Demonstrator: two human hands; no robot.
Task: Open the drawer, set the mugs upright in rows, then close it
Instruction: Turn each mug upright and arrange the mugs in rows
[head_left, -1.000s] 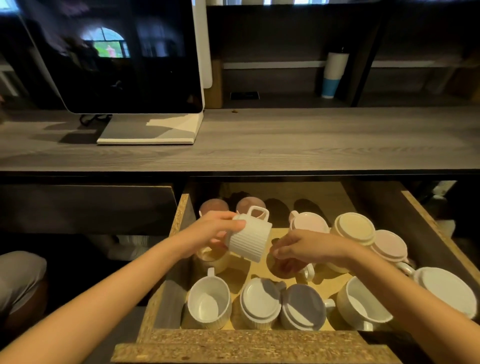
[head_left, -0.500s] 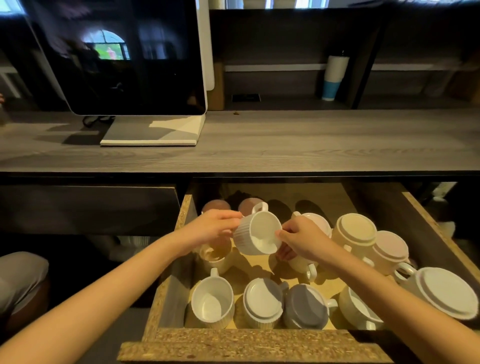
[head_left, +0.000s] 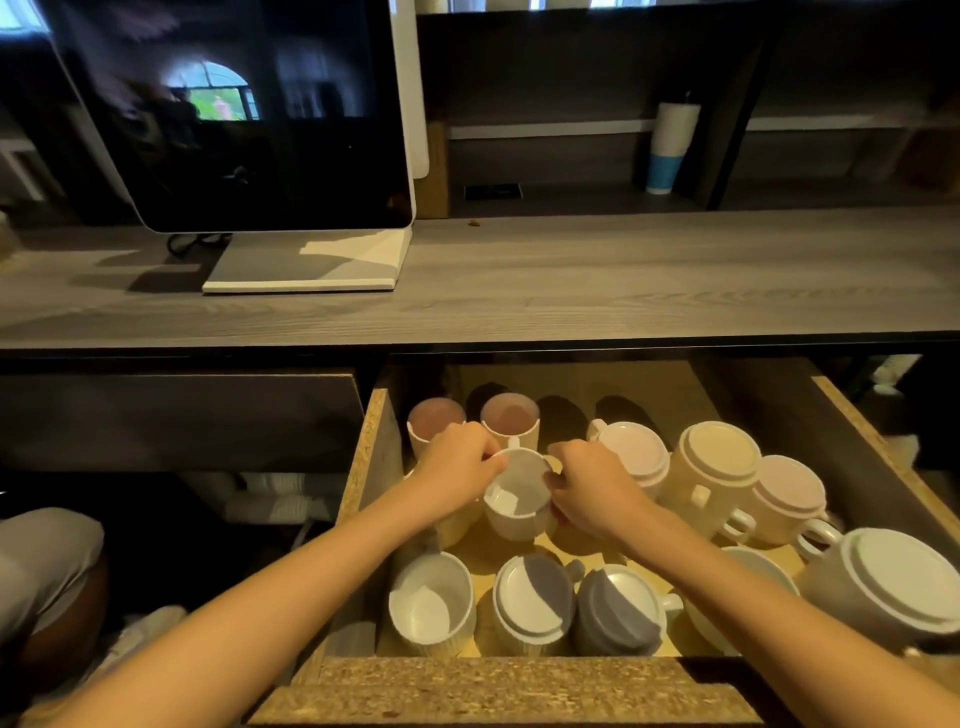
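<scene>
We're over the open drawer (head_left: 363, 467), and both hands are on 1 white ribbed mug (head_left: 519, 501). It sits mouth up in the drawer's left-middle, just in front of 2 pink mugs (head_left: 511, 415) standing upright at the back. The left hand (head_left: 457, 467) has its fingers curled over the rim's left side, and the right hand (head_left: 592, 488) pinches the right side with bent fingers. We cannot tell if the base touches the drawer floor. To the right, 4 overturned mugs (head_left: 719, 457) show their bases. In the front row, 1 front white mug (head_left: 431, 605) stands mouth up, with an inverted pale mug (head_left: 532, 597) and an inverted grey mug (head_left: 618, 608) beside it. A dark monitor (head_left: 249, 114) stands on the desk (head_left: 623, 280) above.
</scene>
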